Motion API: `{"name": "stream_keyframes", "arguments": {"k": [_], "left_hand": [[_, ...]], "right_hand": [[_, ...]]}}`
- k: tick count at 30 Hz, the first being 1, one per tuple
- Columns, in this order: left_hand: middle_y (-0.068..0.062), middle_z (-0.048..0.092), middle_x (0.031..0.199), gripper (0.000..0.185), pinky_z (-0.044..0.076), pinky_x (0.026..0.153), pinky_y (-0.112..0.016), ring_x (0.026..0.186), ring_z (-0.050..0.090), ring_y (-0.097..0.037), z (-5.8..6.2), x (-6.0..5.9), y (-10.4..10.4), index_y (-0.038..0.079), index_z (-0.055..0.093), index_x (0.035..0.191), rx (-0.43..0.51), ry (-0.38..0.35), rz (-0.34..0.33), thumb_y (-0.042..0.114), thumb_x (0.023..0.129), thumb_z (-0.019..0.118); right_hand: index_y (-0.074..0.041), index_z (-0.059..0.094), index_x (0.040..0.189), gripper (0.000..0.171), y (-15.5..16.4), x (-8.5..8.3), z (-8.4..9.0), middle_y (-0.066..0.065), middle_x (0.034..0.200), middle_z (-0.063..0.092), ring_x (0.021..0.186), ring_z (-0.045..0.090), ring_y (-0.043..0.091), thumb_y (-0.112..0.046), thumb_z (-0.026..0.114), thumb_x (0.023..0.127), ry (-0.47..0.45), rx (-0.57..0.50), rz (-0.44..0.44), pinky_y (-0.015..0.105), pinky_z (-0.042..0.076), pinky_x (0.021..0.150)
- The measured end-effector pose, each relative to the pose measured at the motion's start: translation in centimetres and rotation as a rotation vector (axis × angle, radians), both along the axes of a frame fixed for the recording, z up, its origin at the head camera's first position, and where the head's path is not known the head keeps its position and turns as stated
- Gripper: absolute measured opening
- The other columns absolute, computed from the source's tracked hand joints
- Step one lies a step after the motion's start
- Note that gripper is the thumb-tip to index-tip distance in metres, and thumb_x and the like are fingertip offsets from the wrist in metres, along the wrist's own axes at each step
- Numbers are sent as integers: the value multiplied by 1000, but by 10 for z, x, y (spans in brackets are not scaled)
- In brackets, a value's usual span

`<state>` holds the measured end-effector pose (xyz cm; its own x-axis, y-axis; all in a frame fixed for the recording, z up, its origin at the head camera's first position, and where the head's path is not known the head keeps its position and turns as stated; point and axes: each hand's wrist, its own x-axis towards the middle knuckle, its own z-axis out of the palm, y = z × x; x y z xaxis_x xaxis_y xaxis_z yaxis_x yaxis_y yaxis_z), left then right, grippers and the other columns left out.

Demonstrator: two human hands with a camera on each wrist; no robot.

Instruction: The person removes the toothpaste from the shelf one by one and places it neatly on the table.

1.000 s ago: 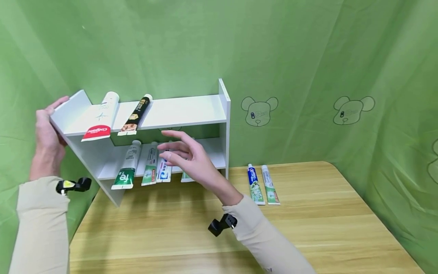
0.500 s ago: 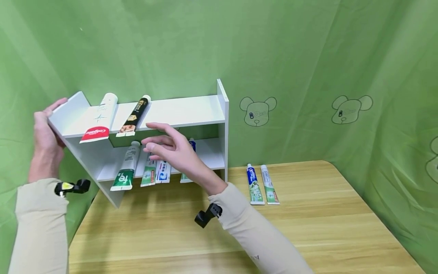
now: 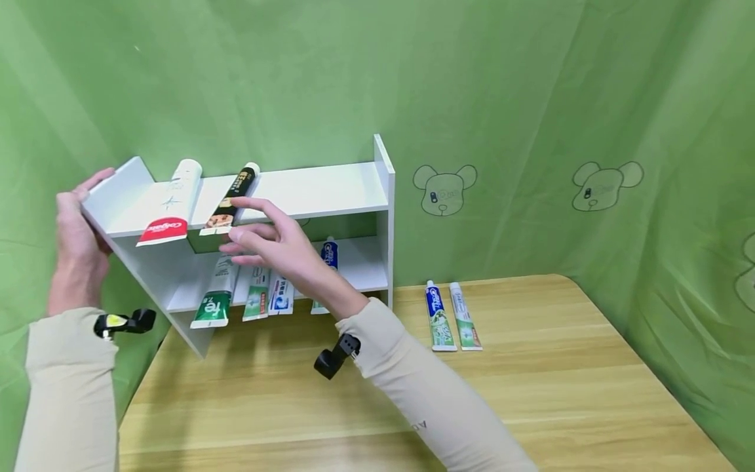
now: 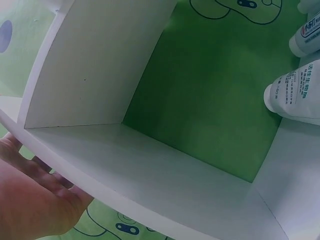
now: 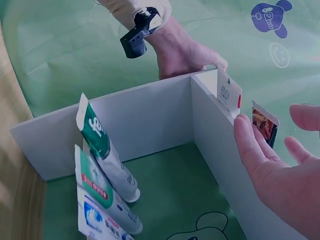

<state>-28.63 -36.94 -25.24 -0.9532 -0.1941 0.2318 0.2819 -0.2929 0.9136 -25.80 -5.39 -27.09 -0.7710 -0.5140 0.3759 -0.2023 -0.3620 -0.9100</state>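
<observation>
A white two-tier shelf stands tilted at the table's left end. My left hand grips its left side panel, fingers hooked over the top edge; the left wrist view shows the palm against the panel. On the top board lie a white and red toothpaste tube and a black tube. My right hand hovers open, fingers spread, just in front of the black tube's flat end, holding nothing. Several tubes, one of them green and white, lie on the lower board.
Two more toothpaste tubes lie side by side on the wooden table, right of the shelf. A green cloth printed with bear outlines hangs behind and to the right. Small black cameras sit on both wrists.
My right hand has risen up and to the left, from in front of the lower board to the top board's front edge by the black tube. The left hand holds as before.
</observation>
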Motion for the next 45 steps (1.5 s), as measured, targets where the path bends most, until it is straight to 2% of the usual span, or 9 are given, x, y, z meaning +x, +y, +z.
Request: {"name": "stream_keyframes", "arguments": {"k": [4,8,15,20,25,32,39,45], "left_hand": [[0,68,120,46,52,62,-24,89,65,-13,0,-1,4,21,53,147,-10,11,-9,34,106,37],[0,68,119,46,52,62,-23,88,65,-12,-1,-2,4,21,54,146,-8,12,3,34,106,38],[1,68,120,44,52,62,-24,89,64,-12,-1,3,-2,22,55,145,19,-8,17,34,104,41],[0,67,121,44,52,61,-24,89,64,-13,0,5,-5,22,56,144,21,-4,20,34,104,42],[-1,68,121,44,52,61,-24,88,65,-13,0,6,-5,22,56,144,30,-2,19,34,105,42],[0,68,121,45,53,62,-23,90,65,-13,0,5,-2,21,54,146,14,-7,7,34,105,39],[0,68,121,45,53,63,-24,90,65,-13,2,6,-6,20,54,145,36,-8,28,33,105,40],[-1,67,124,45,53,66,-24,93,65,-14,4,4,-7,20,54,146,24,0,12,33,105,39]], "right_hand": [[-14,45,152,51,-3,-3,1,22,119,70,112,68,41,-10,60,103,-23,-5,10,39,59,90],[-14,47,150,49,-10,-6,2,22,120,70,110,69,41,-9,60,103,-96,-33,16,39,59,90],[-13,50,148,47,-26,-8,9,16,114,72,100,74,34,-10,61,103,-182,-47,20,36,60,87],[-13,53,145,41,-34,-7,13,15,108,72,96,75,34,-12,58,105,-242,-56,-7,35,61,84],[-12,57,141,35,-36,-7,13,15,106,72,96,75,36,-10,54,106,-266,-83,-43,35,61,84],[-8,60,138,35,-32,-6,11,19,108,69,103,71,45,-1,55,103,-271,-113,-71,35,60,85],[-5,64,135,37,-32,-3,13,13,109,65,96,73,29,3,59,99,-272,-105,-80,33,60,85],[-6,68,131,36,-29,-1,15,12,109,68,96,73,27,5,60,97,-289,-108,-108,33,60,84]]}}
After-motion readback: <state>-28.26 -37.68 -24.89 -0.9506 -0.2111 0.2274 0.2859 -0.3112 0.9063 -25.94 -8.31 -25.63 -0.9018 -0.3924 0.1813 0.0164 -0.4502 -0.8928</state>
